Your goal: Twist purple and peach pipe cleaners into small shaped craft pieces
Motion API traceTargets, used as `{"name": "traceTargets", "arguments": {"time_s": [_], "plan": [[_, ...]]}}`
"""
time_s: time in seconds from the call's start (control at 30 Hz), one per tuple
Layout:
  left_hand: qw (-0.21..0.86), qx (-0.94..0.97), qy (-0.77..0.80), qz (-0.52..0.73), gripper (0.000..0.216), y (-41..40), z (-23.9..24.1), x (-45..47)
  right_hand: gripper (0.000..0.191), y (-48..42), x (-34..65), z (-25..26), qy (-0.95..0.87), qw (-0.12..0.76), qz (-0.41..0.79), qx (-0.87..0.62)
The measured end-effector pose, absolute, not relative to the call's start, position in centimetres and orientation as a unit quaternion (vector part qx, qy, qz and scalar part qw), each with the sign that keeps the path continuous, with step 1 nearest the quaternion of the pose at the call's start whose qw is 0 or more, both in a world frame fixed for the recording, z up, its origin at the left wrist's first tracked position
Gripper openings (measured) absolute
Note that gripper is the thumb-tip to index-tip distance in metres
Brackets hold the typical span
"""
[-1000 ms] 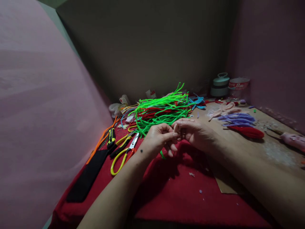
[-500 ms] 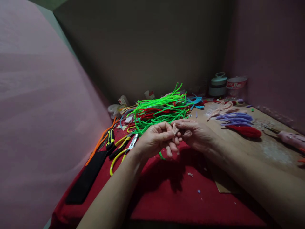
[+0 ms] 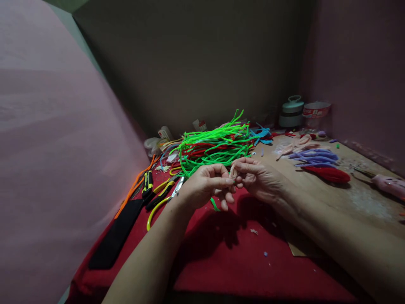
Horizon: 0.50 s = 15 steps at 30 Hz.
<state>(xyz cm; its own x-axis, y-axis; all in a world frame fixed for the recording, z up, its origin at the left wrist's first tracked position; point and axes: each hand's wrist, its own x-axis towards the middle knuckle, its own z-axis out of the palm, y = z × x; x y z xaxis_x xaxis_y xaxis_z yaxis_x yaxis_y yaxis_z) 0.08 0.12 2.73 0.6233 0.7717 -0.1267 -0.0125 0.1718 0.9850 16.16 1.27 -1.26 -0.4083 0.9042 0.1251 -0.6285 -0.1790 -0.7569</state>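
Between my two hands is a small looped piece of pale pink pipe cleaner (image 3: 233, 172). My left hand (image 3: 212, 182) pinches its lower end between thumb and forefinger, with the other fingers loosely curled below. My right hand (image 3: 255, 174) has its thumb and fingertips closed on the loop's other side. Both hands are raised over the red cloth (image 3: 228, 261). Just behind them lies a heap of green pipe cleaners (image 3: 215, 145), and a short green piece (image 3: 215, 204) shows under my left hand.
Left of my hands lie yellow-handled scissors (image 3: 158, 209), pliers (image 3: 161, 194), a yellow-black cutter (image 3: 147, 184) and a black strip (image 3: 117, 236). On the brown board (image 3: 335, 207) at right are purple pipe cleaners (image 3: 316, 157), a red bundle (image 3: 330, 174) and a pink glue gun (image 3: 387, 185).
The pink piece now shows as a clearer, more upright loop. My right hand has shifted slightly, and the fingers of both hands have changed position a little around it.
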Motion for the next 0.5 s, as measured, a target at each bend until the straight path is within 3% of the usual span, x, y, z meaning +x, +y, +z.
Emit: {"name": "traceTargets", "arguments": {"time_s": [0.2, 0.5], "plan": [[0.621, 0.610, 0.394, 0.295, 0.013, -0.56, 2.89, 0.67, 0.011, 1.23, 16.15, -0.97, -0.397, 0.546, 0.711, -0.196], [0.588, 0.636, 0.419, 0.273, 0.017, -0.49, 3.24, 0.53, 0.014, 1.51, 16.75, -0.73, -0.358, 0.491, 0.776, -0.172]]}}
